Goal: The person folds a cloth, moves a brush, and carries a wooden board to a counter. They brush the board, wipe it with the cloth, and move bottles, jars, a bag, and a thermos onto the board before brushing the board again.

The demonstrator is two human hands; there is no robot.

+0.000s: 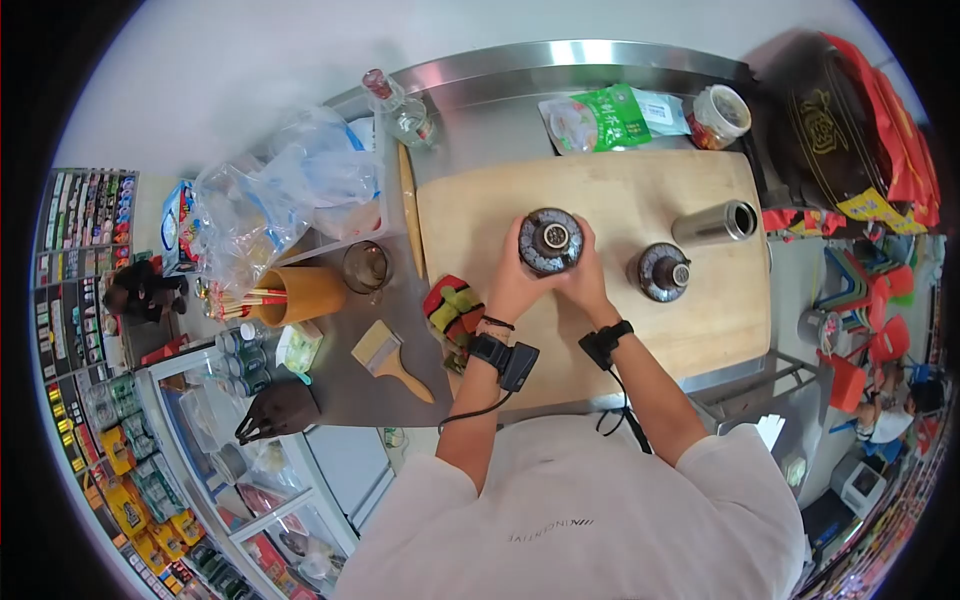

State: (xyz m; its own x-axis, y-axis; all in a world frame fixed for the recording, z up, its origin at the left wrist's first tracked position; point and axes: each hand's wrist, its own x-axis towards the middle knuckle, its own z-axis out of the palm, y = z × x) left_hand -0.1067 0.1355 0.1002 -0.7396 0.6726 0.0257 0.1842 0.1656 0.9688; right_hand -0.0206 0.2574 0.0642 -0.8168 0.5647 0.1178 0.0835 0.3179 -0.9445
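Observation:
My left hand and my right hand are closed around a dark patterned bottle, one on each side, over the wooden board. A round metal cap with dark dots faces up from its top. To the right stands a second dark patterned bottle with a similar cap. Behind that one, a steel cylinder lies tilted in view, its dark open mouth at the right. Nearest my left wrist is a folded red, green and black cloth at the board's left edge.
A wide brush, a glass cup and a chopstick holder stand or lie left of the board. Beyond are plastic bags and a glass bottle. A green packet and a jar line the back.

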